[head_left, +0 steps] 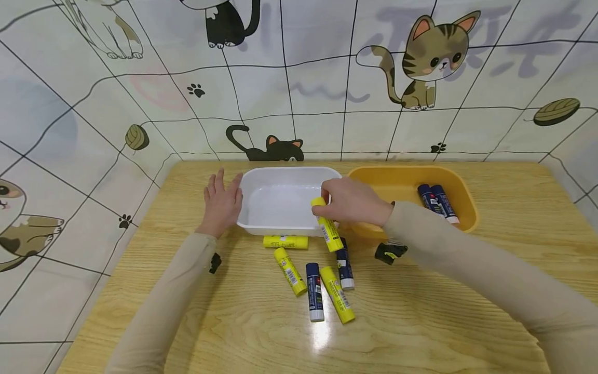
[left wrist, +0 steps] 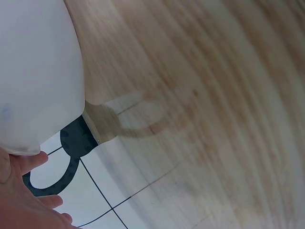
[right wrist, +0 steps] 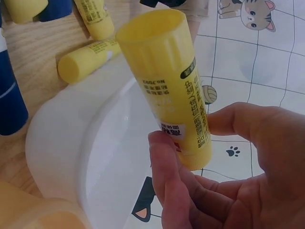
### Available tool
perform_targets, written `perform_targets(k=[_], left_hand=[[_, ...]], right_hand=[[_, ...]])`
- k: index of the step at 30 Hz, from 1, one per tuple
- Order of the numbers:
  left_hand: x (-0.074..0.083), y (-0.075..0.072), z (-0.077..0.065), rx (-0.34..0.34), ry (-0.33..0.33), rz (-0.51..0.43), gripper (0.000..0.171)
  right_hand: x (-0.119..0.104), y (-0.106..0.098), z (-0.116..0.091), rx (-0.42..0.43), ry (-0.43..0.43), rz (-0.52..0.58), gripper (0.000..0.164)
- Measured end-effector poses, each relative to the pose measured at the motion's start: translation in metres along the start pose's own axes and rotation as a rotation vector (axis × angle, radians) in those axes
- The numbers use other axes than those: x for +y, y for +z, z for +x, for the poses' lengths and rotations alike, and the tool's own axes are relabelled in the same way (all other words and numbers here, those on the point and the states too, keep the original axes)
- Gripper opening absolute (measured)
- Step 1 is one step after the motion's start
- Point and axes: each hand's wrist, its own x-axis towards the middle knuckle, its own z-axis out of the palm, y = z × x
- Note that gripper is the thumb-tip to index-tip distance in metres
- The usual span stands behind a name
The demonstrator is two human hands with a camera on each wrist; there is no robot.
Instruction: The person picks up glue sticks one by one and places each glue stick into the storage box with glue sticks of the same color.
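My right hand (head_left: 352,200) pinches a yellow glue stick (right wrist: 169,95) between thumb and fingers, tilted over the near right rim of the white tray (head_left: 280,228). Fingers spread, my left hand (head_left: 221,202) rests against the tray's left end. In front of the tray lie three more yellow glue sticks, one lengthwise along its edge (head_left: 286,242), another slanting (head_left: 290,271) and one nearer me (head_left: 337,295). Among them are two blue glue sticks with white ends, one in front (head_left: 315,292) and one below the held stick (head_left: 344,265).
To the right of the white tray stands an orange tray (head_left: 469,208), with two blue glue sticks (head_left: 438,201) at its right side. Both trays are on a wooden table (head_left: 252,332). Behind the table rises a white backdrop (head_left: 317,93) printed with cats and grid lines.
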Motion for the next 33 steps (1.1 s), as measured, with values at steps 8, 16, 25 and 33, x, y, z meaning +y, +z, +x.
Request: perform_targets(k=[8,16,25,33], left_hand=[[0.000,-0.001,0.000,0.006,0.005,-0.002,0.048],[0.001,-0.001,0.001,-0.010,-0.008,0.006,0.048],[-0.001,-0.001,0.001,-0.012,-0.009,0.003,0.049],[0.000,-0.001,0.002,-0.030,-0.025,0.004,0.049]], right_hand=[[0.001,-0.007,0.017,-0.036,0.012,0.037,0.027],[0.004,-0.010,0.036,-0.081,0.076,0.037,0.031],[0.007,-0.015,0.058,-0.118,0.133,0.025,0.037],[0.015,-0.009,0.080,-0.161,0.226,0.046,0.036]])
